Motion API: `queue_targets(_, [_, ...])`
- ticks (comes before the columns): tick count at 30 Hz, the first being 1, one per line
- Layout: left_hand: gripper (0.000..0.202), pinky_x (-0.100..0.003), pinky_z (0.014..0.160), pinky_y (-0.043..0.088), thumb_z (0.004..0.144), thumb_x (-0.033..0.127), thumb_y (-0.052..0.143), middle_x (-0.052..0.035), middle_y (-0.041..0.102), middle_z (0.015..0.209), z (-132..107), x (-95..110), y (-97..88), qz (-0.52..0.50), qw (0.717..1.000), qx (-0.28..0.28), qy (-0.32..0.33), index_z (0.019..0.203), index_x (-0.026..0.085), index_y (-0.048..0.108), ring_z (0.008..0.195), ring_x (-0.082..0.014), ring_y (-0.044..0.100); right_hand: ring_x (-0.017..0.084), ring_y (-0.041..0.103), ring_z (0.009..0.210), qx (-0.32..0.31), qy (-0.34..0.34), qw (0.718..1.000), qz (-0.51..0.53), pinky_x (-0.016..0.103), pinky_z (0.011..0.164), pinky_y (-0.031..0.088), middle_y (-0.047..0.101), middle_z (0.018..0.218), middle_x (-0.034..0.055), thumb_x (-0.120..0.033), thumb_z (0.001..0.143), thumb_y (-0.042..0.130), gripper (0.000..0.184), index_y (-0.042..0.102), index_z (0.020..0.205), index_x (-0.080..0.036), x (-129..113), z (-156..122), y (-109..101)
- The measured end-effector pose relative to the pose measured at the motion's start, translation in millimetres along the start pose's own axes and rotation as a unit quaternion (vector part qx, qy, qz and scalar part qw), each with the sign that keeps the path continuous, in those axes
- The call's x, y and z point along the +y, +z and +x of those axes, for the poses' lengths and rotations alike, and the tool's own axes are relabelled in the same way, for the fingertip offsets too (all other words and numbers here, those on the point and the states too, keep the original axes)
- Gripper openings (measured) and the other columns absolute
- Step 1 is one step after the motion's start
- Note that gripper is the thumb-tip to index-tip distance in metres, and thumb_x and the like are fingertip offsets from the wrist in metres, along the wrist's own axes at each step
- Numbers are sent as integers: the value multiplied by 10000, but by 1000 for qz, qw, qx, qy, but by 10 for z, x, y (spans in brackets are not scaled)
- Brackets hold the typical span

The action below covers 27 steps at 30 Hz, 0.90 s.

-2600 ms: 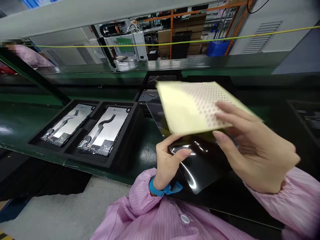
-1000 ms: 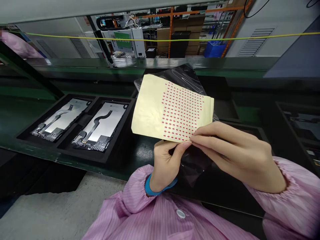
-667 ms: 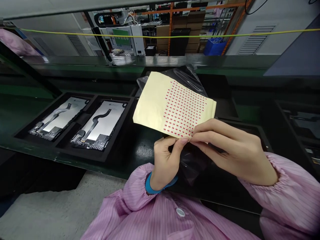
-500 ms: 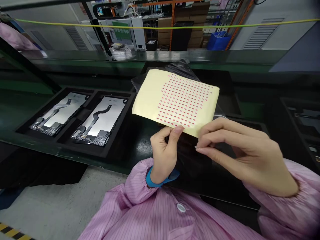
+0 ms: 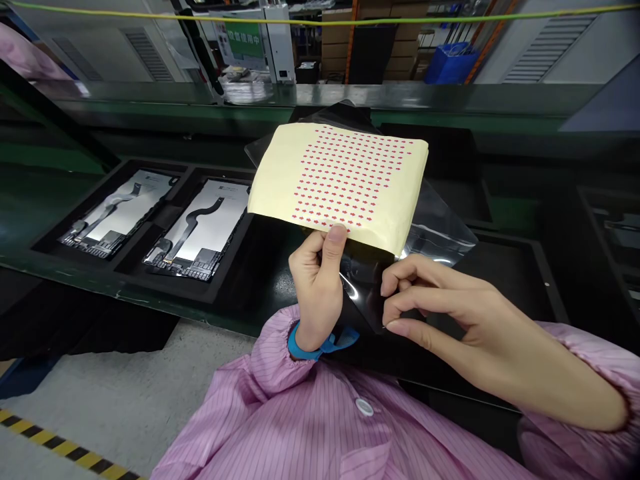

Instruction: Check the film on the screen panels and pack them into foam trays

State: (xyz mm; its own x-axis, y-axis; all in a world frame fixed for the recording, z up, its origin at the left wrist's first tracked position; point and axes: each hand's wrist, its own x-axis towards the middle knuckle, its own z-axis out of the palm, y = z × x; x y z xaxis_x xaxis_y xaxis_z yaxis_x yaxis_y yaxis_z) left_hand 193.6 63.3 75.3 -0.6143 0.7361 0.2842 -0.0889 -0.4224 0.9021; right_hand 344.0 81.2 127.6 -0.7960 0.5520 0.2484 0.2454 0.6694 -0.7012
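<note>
My left hand is closed, thumb on top, on the lower edge of a pale yellow sticker sheet printed with rows of small red arrows. The sheet is tilted above the bench. Behind and under it spreads a clear plastic film or bag, its corners sticking out. My right hand is to the right of the sheet, thumb and index finger pinched together beside the film's lower corner. What the pinch holds, if anything, is too small to make out.
On the left, a black foam tray holds two display panels with ribbon cables. Black trays stand on the right, one holding another part. A metal ledge runs along the back. A yellow-green cord crosses above.
The sheet and my left hand have shifted left and slightly up in view. My right hand is lower and further from the sheet. More of the clear film shows at the right.
</note>
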Motion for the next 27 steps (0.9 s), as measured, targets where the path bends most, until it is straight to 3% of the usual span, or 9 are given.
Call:
queue_targets(5, [283,-222,648,414,883,420,570,20,544,703,6,-28,0,-6,1000,1,-6,720,196,624,659,-102,484,55,562,839,28,-4,1000,-11,118,732,468,542,952,6,-63,835,589,140,627,778,-185,32,3,56])
queue_targets(11, [297,-217,580,351,901,404,550,37,404,592,38,-81,2,-15,1000,1,-26,707,188,611,635,-101,448,76,557,857,91,-36,993,-62,151,737,480,535,950,23,-27,806,587,150,603,774,-173,52,-37,158])
queue_targets(15, [303,-218,576,353,893,435,550,30,494,647,45,-161,-9,-4,999,13,-46,737,181,609,632,-100,449,165,502,971,162,-12,980,-118,271,777,494,527,1021,52,-117,800,632,100,579,814,-201,126,-69,320])
queue_targets(17, [302,-219,583,353,890,448,548,26,523,679,42,-217,-36,7,998,17,-59,769,180,620,649,-103,462,212,468,1075,192,10,974,-118,373,881,471,520,1128,67,-185,797,649,93,568,833,-209,274,-47,377])
queue_targets(19, [306,-220,610,365,890,456,545,30,512,677,43,-269,-84,15,997,13,-75,780,182,625,665,-105,469,255,408,1204,252,57,962,-83,487,1021,367,476,1259,79,-263,776,672,148,584,886,-217,517,5,358])
queue_targets(21, [310,-218,664,387,887,455,550,32,505,676,52,-308,-155,20,995,3,-93,761,181,625,694,-109,482,273,336,1297,334,142,932,10,526,1102,251,403,1366,83,-371,725,704,341,586,1014,-234,819,61,254])
queue_targets(22, [313,-217,692,395,885,454,553,30,518,687,59,-321,-197,21,995,-4,-101,752,180,625,715,-111,492,274,346,1302,354,187,914,69,520,1107,255,402,1375,92,-434,713,695,425,573,1067,-234,968,81,183])
queue_targets(24, [316,-214,717,402,875,453,569,23,556,716,71,-337,-283,23,993,-21,-117,735,175,624,745,-115,505,273,481,1200,324,251,894,179,483,1023,394,517,1260,123,-534,740,622,451,586,1040,-200,1210,89,50])
queue_targets(27, [335,-215,666,396,855,460,594,18,577,706,76,-354,-380,15,987,-60,-151,696,166,613,700,-113,495,254,645,912,210,279,901,258,409,803,541,656,887,122,-570,827,504,441,638,828,-150,1352,33,-10])
